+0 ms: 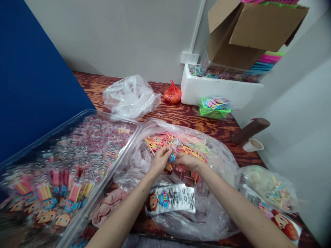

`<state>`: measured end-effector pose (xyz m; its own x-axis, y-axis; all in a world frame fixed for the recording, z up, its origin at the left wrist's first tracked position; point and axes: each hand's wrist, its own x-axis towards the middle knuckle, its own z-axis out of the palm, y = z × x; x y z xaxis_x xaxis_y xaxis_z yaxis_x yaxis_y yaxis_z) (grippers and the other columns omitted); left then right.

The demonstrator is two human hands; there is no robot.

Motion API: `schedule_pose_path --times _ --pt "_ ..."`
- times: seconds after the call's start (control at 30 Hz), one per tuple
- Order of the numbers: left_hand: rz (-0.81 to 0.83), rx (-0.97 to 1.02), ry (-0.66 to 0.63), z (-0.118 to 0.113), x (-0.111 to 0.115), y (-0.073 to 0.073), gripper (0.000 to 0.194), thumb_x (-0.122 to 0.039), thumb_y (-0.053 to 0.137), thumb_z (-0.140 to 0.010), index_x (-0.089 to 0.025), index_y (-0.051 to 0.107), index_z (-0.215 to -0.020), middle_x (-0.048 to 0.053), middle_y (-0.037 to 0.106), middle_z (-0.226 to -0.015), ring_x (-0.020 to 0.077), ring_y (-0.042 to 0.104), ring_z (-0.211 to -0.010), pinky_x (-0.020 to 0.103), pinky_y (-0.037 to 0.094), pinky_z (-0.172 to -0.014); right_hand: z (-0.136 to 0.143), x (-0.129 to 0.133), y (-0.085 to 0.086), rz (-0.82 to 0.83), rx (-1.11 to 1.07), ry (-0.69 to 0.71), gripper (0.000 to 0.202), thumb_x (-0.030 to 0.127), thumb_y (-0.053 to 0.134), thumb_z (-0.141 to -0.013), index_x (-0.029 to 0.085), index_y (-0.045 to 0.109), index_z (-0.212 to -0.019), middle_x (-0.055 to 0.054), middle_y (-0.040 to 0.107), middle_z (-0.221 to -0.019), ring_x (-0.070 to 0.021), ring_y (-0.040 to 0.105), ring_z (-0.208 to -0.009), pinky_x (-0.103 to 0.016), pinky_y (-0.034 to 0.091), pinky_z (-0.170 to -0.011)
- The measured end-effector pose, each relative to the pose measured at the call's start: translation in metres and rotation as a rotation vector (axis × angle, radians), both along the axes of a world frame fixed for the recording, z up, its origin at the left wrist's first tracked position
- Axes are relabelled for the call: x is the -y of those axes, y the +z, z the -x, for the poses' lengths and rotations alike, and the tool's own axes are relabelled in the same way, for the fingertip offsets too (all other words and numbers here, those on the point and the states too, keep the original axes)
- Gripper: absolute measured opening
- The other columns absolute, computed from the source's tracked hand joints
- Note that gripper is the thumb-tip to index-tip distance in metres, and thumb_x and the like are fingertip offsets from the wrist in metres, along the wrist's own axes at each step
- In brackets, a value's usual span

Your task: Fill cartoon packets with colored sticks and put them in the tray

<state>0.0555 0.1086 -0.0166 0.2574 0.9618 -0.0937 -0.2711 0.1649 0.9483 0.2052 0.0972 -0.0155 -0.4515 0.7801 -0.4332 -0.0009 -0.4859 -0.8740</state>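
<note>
Both hands meet over a big clear plastic bag (222,155) of thin pink, yellow and green sticks (162,139). Between them is a small printed packet (171,158) with blue lettering and a cartoon face. My left hand (162,159) pinches its left side, and my right hand (188,162) has its fingers closed at the right side. Just below the hands, flat printed pouches (168,199) with a cartoon boy lie stacked on the bag. To the left stands a large clear tub (124,156) holding a great many filled packets (74,191).
Behind are a crumpled clear bag (131,98), a red bag of round fruit (172,93), a green basket (214,112) and a white foam box (219,91) under a carton (266,26). A brown bottle (250,131), paper cup (252,145) and smaller stick bag (271,186) stand right.
</note>
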Motion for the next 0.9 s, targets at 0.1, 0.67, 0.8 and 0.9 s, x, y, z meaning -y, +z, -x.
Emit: schedule_pose_path --times 0.1,0.67,0.8,0.9 --pt "0.017 0.031 0.073 0.011 -0.001 0.002 0.031 -0.045 0.074 -0.068 -0.017 0.059 -0.070 -0.004 0.058 -0.063 0.0104 0.052 -0.059 0.021 0.042 -0.059 -0.001 -0.007 0.000 -0.118 0.010 -0.123 0.024 0.031 0.074 -0.066 0.019 0.061 -0.081 0.004 0.062 -0.060 -0.0108 0.054 -0.048 -0.023 0.045 -0.049" --pt "0.332 0.189 0.223 0.060 0.044 0.011 0.044 -0.038 0.085 -0.061 -0.018 0.063 -0.093 -0.005 0.064 -0.072 0.0076 0.059 -0.056 0.018 0.045 -0.053 0.011 0.015 -0.012 -0.486 0.118 -0.602 0.016 0.038 0.058 -0.083 0.022 0.058 -0.085 0.000 0.064 -0.074 -0.0171 0.060 -0.071 -0.032 0.048 -0.074" --pt "0.286 0.175 0.270 0.063 0.044 0.013 0.040 -0.038 0.087 -0.056 -0.016 0.064 -0.080 -0.005 0.061 -0.066 0.0067 0.055 -0.054 0.018 0.043 -0.054 0.018 0.040 -0.028 -0.417 0.090 -0.563 0.017 0.037 0.061 -0.081 0.020 0.059 -0.083 -0.001 0.065 -0.076 -0.0167 0.061 -0.074 -0.030 0.047 -0.075" --pt "0.131 0.045 0.222 0.064 0.048 0.011 0.030 -0.041 0.078 -0.069 -0.015 0.063 -0.072 -0.004 0.058 -0.062 0.0068 0.052 -0.057 0.018 0.040 -0.056 0.016 0.050 -0.034 -0.388 0.076 -0.513 0.018 0.037 0.064 -0.080 0.020 0.060 -0.085 0.000 0.065 -0.078 -0.0164 0.060 -0.075 -0.028 0.045 -0.073"
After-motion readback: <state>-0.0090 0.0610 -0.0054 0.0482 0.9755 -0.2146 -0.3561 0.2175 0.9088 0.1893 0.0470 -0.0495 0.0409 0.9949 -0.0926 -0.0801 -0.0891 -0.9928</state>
